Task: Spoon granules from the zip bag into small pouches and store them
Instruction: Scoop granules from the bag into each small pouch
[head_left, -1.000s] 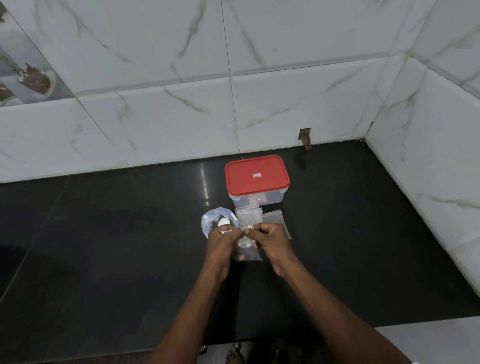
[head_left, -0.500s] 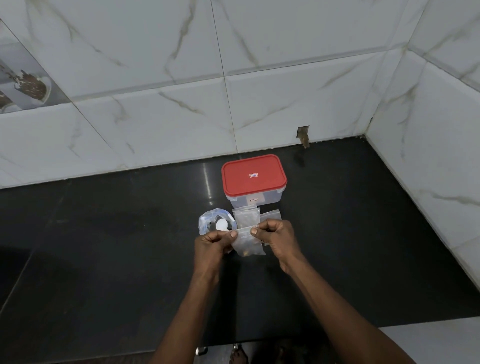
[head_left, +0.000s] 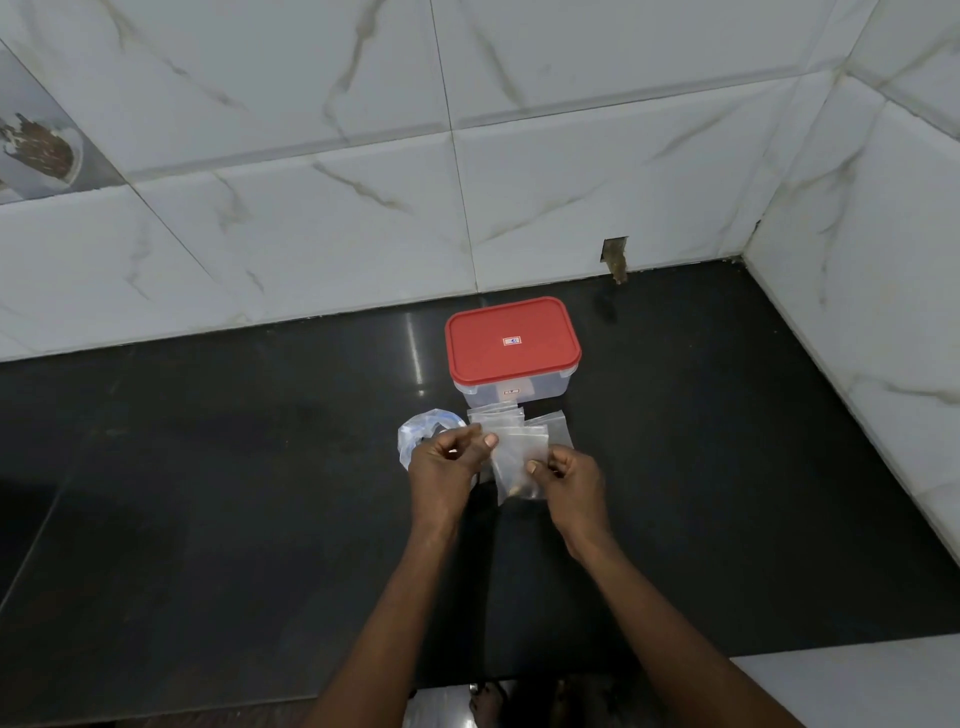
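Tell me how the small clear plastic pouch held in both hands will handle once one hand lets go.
The small clear plastic pouch is thin film, so it will probably flop. Only a few brownish granules sit at its bottom, so it is likely very light. Its glossy film may slip.

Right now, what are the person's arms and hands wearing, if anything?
Nothing visible. The left hand and right hand are bare: no gloves, and no rings, watch or bracelet that I can make out. Both forearms are uncovered down to the bottom edge of the picture, with no sleeve cuff in view.
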